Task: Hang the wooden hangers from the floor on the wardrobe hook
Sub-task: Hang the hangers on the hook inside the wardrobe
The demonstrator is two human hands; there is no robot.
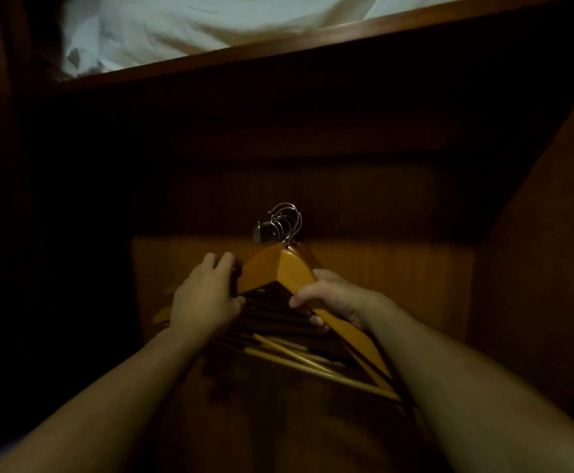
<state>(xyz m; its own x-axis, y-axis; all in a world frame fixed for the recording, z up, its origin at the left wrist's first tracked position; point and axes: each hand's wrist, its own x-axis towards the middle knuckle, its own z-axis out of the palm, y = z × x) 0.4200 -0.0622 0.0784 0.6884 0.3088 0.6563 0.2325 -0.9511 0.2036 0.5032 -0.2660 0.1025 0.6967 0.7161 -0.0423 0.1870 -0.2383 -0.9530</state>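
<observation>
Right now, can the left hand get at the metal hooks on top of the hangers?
Probably yes. The left hand grips the wooden hangers just below the metal hooks, with nothing between; the right hand also holds them.

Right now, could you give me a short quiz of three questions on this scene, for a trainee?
1. True or false: only the right hand holds the wooden hangers.
2. The metal hooks are: A) bunched together, B) spread wide apart, C) out of view.
3. What colour is the cloth at the top?
Key: 1 false, the left hand holds them too; 2 A; 3 white.
</observation>
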